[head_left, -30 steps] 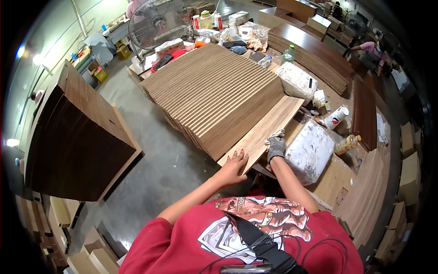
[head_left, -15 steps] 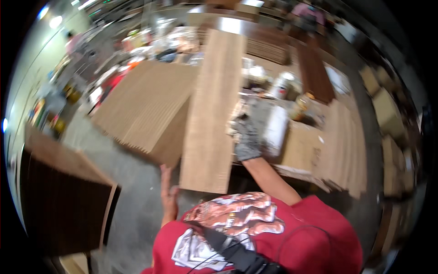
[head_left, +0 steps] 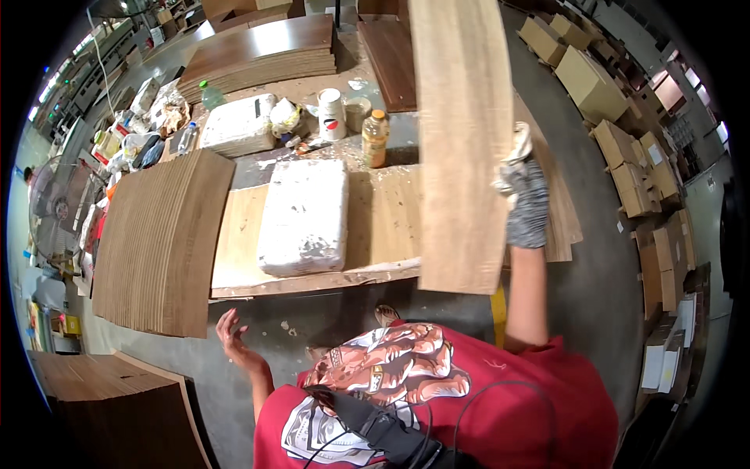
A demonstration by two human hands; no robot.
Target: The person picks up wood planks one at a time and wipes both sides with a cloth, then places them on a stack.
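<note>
My right hand (head_left: 525,199), in a grey knit glove, grips the right edge of a long light-brown wood-grain board (head_left: 462,141). Something pale and crumpled shows at its fingers; whether this is a rag or the glove's stained fingertips I cannot tell. Lengthwise away from me, the board covers part of a stack of similar boards (head_left: 561,215) at the table's right side. My bare left hand (head_left: 233,334) is empty, fingers apart and slightly bent, near the front corner of the left board stack (head_left: 156,242). A white-covered, stained block (head_left: 305,219) lies on the worktable (head_left: 383,223) between the stacks.
Farther back on the table stand a juice bottle (head_left: 376,139), a white cup (head_left: 331,115), another white block (head_left: 238,125) and dark board stacks (head_left: 258,51). Cardboard boxes (head_left: 591,84) line the right side. A dark panel stack (head_left: 117,399) stands at lower left.
The board has moved from beside the left stack to the right side of the table, held in my right hand. My left hand is now farther from it. The view has turned.
</note>
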